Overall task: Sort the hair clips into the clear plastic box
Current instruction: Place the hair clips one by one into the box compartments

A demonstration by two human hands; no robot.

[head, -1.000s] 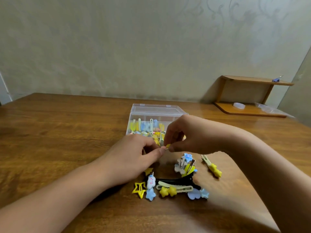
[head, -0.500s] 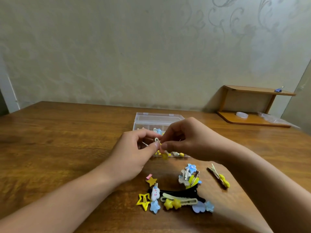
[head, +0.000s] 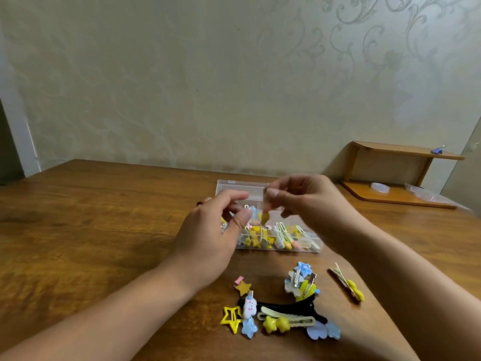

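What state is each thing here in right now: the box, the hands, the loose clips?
Clear plastic box: lid open, clips inside.
Right hand: pinches a small clip above the box.
Left hand: fingers loosely curled, holds nothing visible.
Black clip: lying flat on the table.
Yellow star clip: lying flat, unsorted.

Dim, warm, soft light; motion blur smears both hands, wide-angle edges bend

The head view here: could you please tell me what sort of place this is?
Probably a room in a home: a wooden table against a wall with swirl-patterned wallpaper, and a small wooden shelf standing on the table.
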